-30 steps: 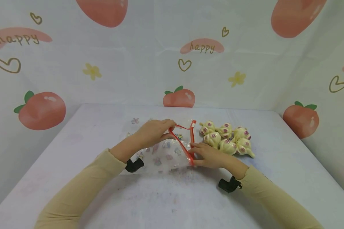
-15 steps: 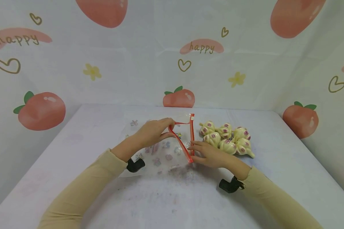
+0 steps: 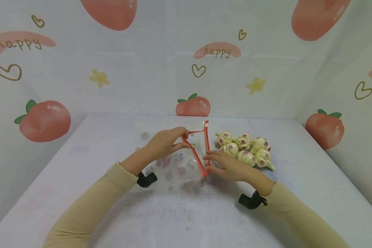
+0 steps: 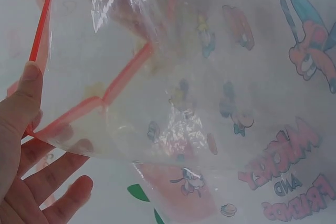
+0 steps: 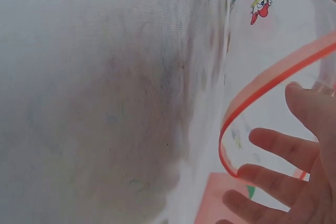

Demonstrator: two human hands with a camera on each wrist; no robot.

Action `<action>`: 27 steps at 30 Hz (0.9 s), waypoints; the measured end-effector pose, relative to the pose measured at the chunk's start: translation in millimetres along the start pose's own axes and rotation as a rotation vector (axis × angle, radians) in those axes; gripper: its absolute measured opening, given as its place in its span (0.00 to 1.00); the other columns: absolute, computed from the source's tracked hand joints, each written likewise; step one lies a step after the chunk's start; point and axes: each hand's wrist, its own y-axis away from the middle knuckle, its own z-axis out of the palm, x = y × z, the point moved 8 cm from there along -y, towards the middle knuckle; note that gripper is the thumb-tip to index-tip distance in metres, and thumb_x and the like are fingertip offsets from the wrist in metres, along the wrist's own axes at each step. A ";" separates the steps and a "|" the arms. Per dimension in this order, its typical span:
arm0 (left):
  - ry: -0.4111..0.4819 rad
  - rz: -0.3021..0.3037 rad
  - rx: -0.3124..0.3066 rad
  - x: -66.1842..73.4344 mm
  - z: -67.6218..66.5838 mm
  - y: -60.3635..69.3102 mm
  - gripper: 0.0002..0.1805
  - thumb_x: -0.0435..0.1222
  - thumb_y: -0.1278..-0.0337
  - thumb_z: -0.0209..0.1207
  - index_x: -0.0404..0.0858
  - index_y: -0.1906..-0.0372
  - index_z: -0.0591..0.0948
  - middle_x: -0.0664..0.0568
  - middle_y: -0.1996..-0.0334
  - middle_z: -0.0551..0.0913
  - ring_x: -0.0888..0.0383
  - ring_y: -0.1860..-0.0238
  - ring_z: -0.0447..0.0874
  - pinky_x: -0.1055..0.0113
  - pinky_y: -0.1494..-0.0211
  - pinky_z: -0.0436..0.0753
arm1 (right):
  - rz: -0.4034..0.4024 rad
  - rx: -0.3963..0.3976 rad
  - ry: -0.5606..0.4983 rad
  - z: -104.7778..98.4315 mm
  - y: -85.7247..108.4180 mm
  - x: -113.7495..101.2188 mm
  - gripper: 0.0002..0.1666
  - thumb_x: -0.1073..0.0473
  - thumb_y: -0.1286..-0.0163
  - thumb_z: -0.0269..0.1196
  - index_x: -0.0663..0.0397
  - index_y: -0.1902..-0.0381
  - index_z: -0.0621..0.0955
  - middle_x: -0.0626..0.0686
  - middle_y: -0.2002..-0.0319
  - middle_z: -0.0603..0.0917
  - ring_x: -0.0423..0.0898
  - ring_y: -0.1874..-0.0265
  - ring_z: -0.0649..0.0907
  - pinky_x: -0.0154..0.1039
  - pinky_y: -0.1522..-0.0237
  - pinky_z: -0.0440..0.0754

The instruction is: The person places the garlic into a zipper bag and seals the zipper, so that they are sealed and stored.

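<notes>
A clear zip bag [image 3: 173, 170] with printed cartoon figures and a red zip strip [image 3: 206, 139] is held up above the table, its mouth gaping to the right. My left hand [image 3: 165, 143] pinches the mouth's edge between thumb and fingers; the left wrist view shows the thumb on the red strip. At the mouth's near corner is my right hand [image 3: 227, 167], fingers extended and apart. The right wrist view shows those fingers [image 5: 283, 145] beside the red rim, gripping nothing. Several garlic bulbs [image 3: 246, 158] lie clustered just beyond the right hand.
A white cloth-covered table [image 3: 161, 220] lies under everything. Behind it hangs a white backdrop [image 3: 148, 96] printed with fruit, hearts and flowers. Both wrists carry black camera mounts, such as the right camera mount [image 3: 251, 200].
The bag's mouth has widened, and its far red corner has risen and shifted slightly left. My right fingers have loosened from the near edge. The left hand keeps its pinch; the garlic has stayed put.
</notes>
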 end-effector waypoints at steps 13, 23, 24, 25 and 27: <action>0.026 -0.009 0.000 -3.1 1.8 1.4 0.18 0.43 0.48 0.64 0.39 0.56 0.74 0.52 0.60 0.83 0.59 0.63 0.82 0.65 0.62 0.80 | -0.028 0.183 -0.002 -29.1 11.0 -0.7 0.23 0.58 0.35 0.62 0.60 0.44 0.74 0.58 0.44 0.78 0.56 0.41 0.75 0.53 0.41 0.73; 0.041 -0.024 0.006 -2.1 -0.5 2.4 0.18 0.42 0.48 0.64 0.39 0.55 0.74 0.51 0.59 0.83 0.58 0.61 0.82 0.64 0.60 0.81 | -0.042 0.454 0.056 -65.6 27.3 14.1 0.24 0.67 0.44 0.67 0.69 0.48 0.76 0.63 0.50 0.81 0.59 0.48 0.79 0.54 0.48 0.76; 0.042 -0.024 0.005 -2.2 -0.4 2.4 0.18 0.42 0.48 0.64 0.38 0.55 0.74 0.51 0.59 0.82 0.58 0.60 0.82 0.64 0.59 0.81 | -0.022 0.462 0.059 -66.7 28.1 17.3 0.25 0.67 0.44 0.66 0.69 0.48 0.76 0.64 0.50 0.81 0.60 0.48 0.79 0.54 0.49 0.76; 0.043 -0.024 0.004 -2.1 -0.6 2.5 0.18 0.42 0.48 0.64 0.38 0.55 0.74 0.51 0.59 0.83 0.58 0.61 0.82 0.64 0.59 0.81 | 0.004 0.461 0.057 -67.1 28.5 21.2 0.24 0.67 0.43 0.66 0.70 0.48 0.75 0.65 0.50 0.80 0.61 0.48 0.78 0.55 0.49 0.76; 0.044 -0.025 0.003 -2.2 -0.4 2.7 0.19 0.42 0.48 0.64 0.38 0.55 0.74 0.51 0.59 0.83 0.57 0.61 0.82 0.64 0.59 0.81 | 0.064 0.450 0.056 -66.8 28.7 29.2 0.24 0.65 0.40 0.65 0.70 0.47 0.74 0.66 0.49 0.79 0.62 0.47 0.78 0.56 0.49 0.77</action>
